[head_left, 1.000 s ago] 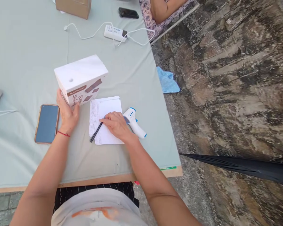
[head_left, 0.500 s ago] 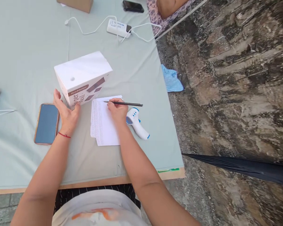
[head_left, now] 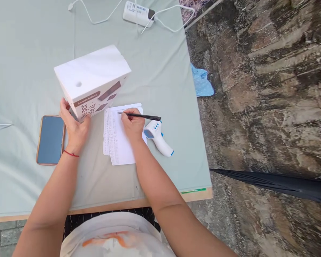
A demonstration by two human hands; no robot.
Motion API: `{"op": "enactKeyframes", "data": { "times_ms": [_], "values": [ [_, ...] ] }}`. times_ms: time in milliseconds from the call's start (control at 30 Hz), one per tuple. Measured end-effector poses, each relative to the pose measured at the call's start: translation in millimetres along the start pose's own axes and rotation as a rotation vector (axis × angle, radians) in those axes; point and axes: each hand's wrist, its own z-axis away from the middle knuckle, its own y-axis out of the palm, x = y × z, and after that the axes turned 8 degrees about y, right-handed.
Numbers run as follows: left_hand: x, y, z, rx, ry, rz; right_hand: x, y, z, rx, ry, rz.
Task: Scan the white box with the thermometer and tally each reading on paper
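With thumb and fingers around its near corner, my left hand [head_left: 76, 126] grips a white NutriMotion box [head_left: 93, 73]. The box is tilted, its printed side facing me. My right hand [head_left: 133, 125] pinches a black pen [head_left: 143, 116], whose tip is at the upper part of the paper sheets [head_left: 124, 150]. Rows of small writing run down the left side of the sheets; my right hand and forearm cover part of them. A white and blue infrared thermometer [head_left: 159, 137] lies just right of my right hand. Left of my left wrist lies a smartphone [head_left: 50, 140].
A pale green cloth [head_left: 24, 71] covers the table. At the back lie a white power bank [head_left: 138, 14] and a white cable [head_left: 96, 22]. Beyond the right edge are a blue plastic bag [head_left: 202, 82], a dark strap [head_left: 270, 184] and a stone wall [head_left: 270, 89].
My view has shifted, so the far-end items moved up and partly out of frame. The box appears slightly larger and more tilted toward me. Both hands keep their holds.
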Motion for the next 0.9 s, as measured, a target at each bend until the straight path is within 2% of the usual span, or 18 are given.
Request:
{"op": "enactKeyframes", "data": {
  "times_ms": [167, 433, 900],
  "values": [
    [-1.3, -0.4, -0.9, 0.017, -0.003, 0.032, -3.4, 0.9, -0.7, 0.011, -0.046, 0.021],
    [-3.5, 0.4, -1.6, 0.009, -0.007, 0.021, -9.0, 2.0, -2.2, -0.046, -0.117, 0.051],
    [-4.6, 0.2, -2.2, 0.022, 0.019, -0.005, -8.8, 1.7, -2.9, -0.06, -0.109, 0.048]
  ]
}}
